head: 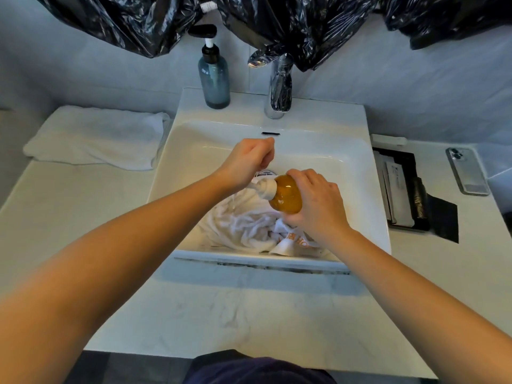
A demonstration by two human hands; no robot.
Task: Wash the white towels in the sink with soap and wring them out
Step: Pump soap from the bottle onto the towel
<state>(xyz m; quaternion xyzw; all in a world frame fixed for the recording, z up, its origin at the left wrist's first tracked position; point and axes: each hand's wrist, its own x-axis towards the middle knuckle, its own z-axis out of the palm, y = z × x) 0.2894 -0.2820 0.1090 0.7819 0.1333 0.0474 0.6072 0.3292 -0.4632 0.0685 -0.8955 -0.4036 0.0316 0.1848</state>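
Observation:
A crumpled white towel (249,225) with orange lettering lies in the white sink (357,173). My right hand (315,203) grips an amber soap bottle (286,194), tipped on its side over the towel with its white pump end pointing left. My left hand (246,162) is at that pump end, fingers curled; whether it holds or presses the pump is hidden. A second white towel (97,137) lies folded on the counter left of the sink.
A blue pump bottle (214,76) stands on the sink's back rim left of the chrome tap (278,92), which is partly wrapped in black plastic. A black tray (401,187) with packets and a phone (466,170) lie on the right counter. Black plastic sheeting hangs above.

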